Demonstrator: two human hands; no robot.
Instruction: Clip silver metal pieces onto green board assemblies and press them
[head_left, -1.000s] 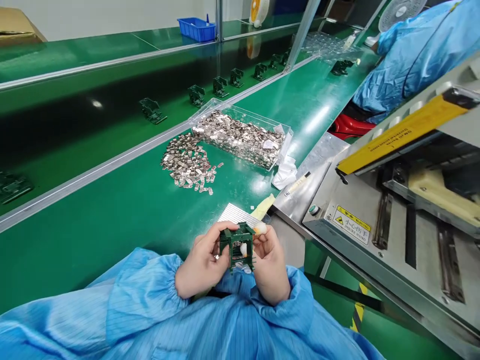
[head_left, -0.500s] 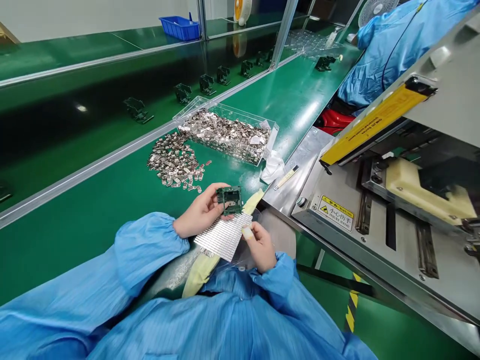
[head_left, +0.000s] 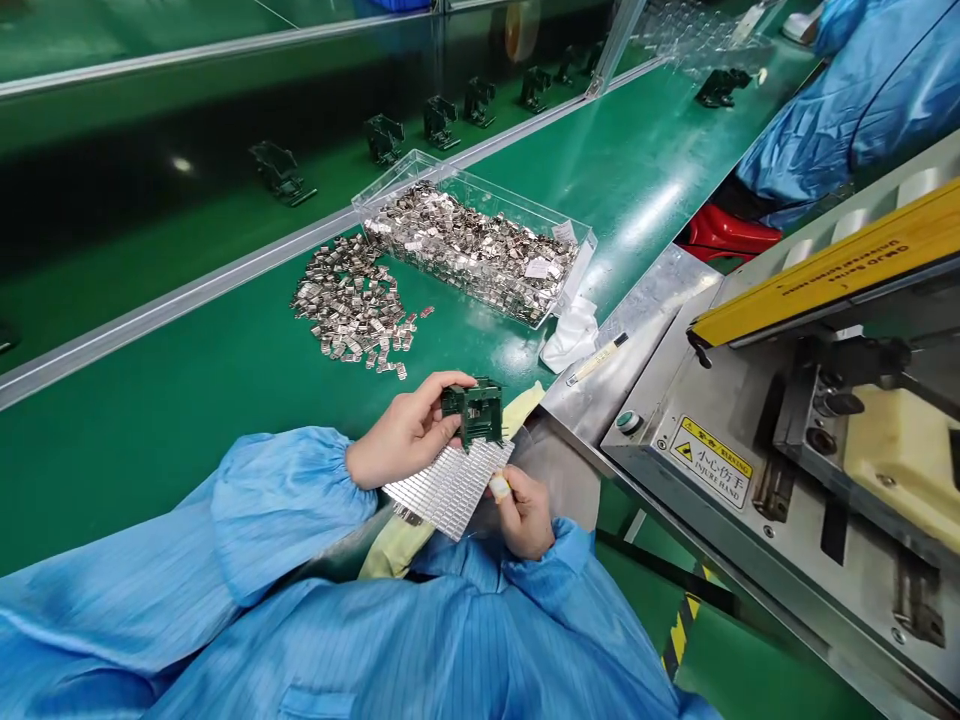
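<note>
My left hand (head_left: 409, 432) grips a dark green plastic frame (head_left: 481, 412) between thumb and fingers. Just below the frame lies a ridged silver sheet (head_left: 450, 490), over a yellow cloth (head_left: 397, 548). At the sheet's right edge is my right hand (head_left: 523, 512), its fingers curled and pressed together, with a white and yellow wrap on one fingertip. Whatever those fingers may hold is too small to make out. Small metal pieces (head_left: 352, 305) form a loose pile on the green table beyond my left hand.
A clear tray (head_left: 581, 268) full of metal parts stands behind the pile. Right of it are a white cloth (head_left: 571, 335), a cutter (head_left: 598, 358) and a machine (head_left: 787, 480). More green frames (head_left: 384, 138) line the conveyor. A person's blue sleeve (head_left: 817, 140) shows at the upper right.
The view has tilted down and shifted. The green frame in my left hand has turned, so its hollow side shows more. My right hand has stayed beside the silver sheet.
</note>
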